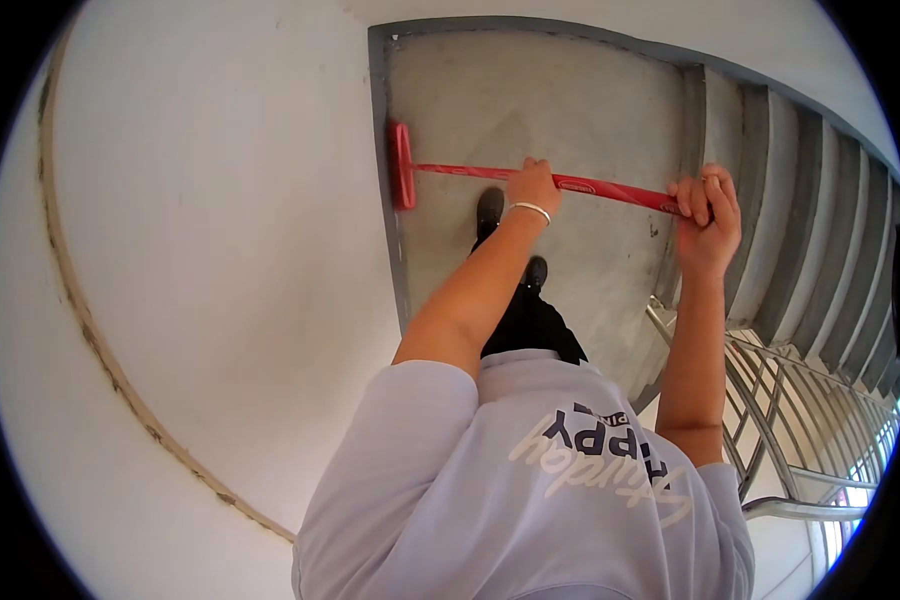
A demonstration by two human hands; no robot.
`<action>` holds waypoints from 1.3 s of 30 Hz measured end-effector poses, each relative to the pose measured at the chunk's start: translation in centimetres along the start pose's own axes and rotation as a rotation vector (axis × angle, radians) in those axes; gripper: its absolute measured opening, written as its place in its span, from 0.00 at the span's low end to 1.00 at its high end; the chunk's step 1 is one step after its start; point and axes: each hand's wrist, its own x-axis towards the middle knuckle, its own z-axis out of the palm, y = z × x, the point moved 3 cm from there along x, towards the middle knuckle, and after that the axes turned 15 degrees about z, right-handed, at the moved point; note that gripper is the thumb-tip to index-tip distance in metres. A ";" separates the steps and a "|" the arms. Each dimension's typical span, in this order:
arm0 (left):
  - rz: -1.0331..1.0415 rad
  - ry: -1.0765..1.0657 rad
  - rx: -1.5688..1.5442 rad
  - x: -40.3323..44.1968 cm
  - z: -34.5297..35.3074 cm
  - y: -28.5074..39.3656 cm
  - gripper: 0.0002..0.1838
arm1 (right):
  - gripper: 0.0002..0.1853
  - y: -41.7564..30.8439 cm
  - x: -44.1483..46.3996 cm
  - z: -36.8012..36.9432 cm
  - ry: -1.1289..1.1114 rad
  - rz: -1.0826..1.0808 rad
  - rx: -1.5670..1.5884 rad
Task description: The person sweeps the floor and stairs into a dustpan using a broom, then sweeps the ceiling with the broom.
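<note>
A red broom (620,192) lies nearly level across my view, its handle sloping slightly down to the right. Its red head (402,166) is at the left, by the dark skirting along the wall; the bristles are hidden beneath it. My left hand (533,185), with a pale bracelet at the wrist, is wrapped round the middle of the handle. Near the handle's right end, my right hand (708,210) grips it with bent fingers. My dark shoes (489,207) stand on the grey landing floor (560,90) below the handle.
A white wall (220,220) rises along the left side. Grey stair steps (800,230) run off to the right. Below them stands a metal railing (770,400), close to my right arm. Dark skirting (379,110) borders the landing.
</note>
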 end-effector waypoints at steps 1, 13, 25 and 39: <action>0.027 -0.005 0.011 0.1 -0.2 0.5 0.11 | 0.06 -0.5 -0.3 -0.4 -0.032 -0.005 0.019; 0.079 0.042 0.041 4.9 -3.1 -0.6 0.11 | 0.07 -0.8 2.0 1.4 -0.048 -0.054 0.038; 0.160 -0.071 0.003 2.5 -2.6 3.7 0.13 | 0.07 -4.1 0.0 -1.2 -0.034 -0.131 0.074; 0.140 0.050 0.039 7.1 -5.8 4.9 0.10 | 0.07 -8.0 4.0 0.3 -0.081 -0.083 0.052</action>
